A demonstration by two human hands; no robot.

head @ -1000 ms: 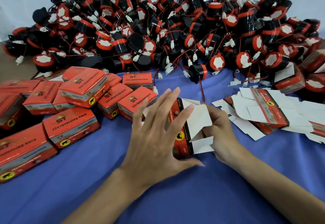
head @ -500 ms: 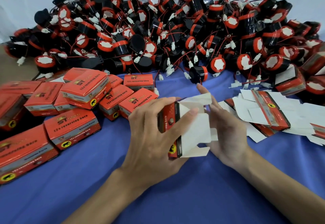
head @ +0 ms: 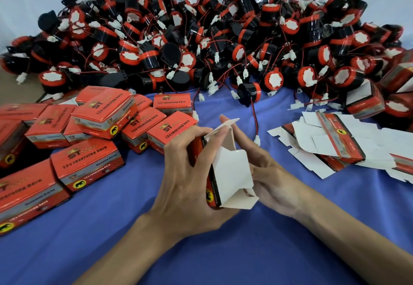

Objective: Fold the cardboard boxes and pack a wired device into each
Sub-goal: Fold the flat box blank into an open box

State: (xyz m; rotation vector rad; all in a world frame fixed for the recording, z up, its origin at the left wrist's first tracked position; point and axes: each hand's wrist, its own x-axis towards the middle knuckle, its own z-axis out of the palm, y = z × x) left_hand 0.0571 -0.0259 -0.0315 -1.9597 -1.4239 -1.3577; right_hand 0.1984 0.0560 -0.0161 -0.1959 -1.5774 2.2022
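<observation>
A half-folded red cardboard box [head: 230,173] with white inner flaps stands up between my hands above the blue cloth. My left hand [head: 190,179] grips its red side, fingers curled round the top edge and thumb under the bottom. My right hand [head: 268,177] holds the white flaps from the right, one finger raised behind the top flap. One black-and-red wired device [head: 249,93] lies just beyond the box, its red wire trailing towards my hands. A big heap of the same devices [head: 201,38] fills the back.
Several closed red boxes [head: 89,141] are stacked on the left. Flat unfolded box blanks [head: 339,144] lie in a pile on the right. The blue cloth [head: 201,251] covers the table; a white wall stands behind the heap.
My left hand went from spread fingers over the box to gripping it. The box has risen and turned upright, and its white flaps have folded inward.
</observation>
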